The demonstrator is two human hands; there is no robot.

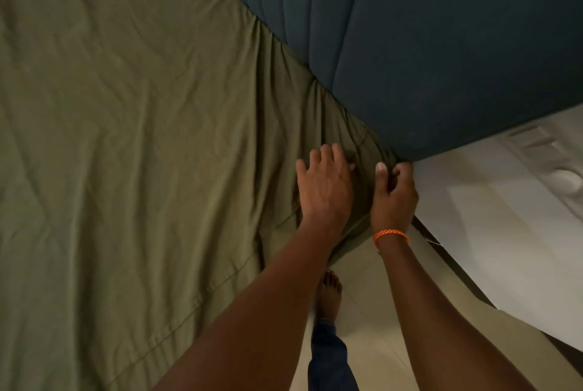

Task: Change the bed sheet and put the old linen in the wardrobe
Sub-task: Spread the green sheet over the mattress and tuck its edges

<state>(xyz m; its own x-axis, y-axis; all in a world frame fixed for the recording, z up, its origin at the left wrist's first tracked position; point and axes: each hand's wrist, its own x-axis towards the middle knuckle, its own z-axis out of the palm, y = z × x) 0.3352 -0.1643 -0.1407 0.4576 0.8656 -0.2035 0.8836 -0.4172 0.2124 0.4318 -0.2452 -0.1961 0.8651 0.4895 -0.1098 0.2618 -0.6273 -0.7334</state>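
Observation:
An olive-green bed sheet (pixel 126 138) covers the mattress, wrinkled and bunched along the dark blue padded headboard (pixel 441 43). Both hands work at the bed's corner where sheet meets headboard. My left hand (pixel 325 184) lies on the bunched sheet with its fingertips curled into the folds. My right hand (pixel 394 191), with an orange band at the wrist, pinches the sheet's corner edge just below the headboard. The sheet's hem hangs over the mattress side beneath my forearms.
A white bedside unit (pixel 504 217) stands right of the bed corner, close to my right hand. Pale floor tiles (pixel 372 311) show between bed and unit, with my bare foot (pixel 329 296) and dark trouser leg there.

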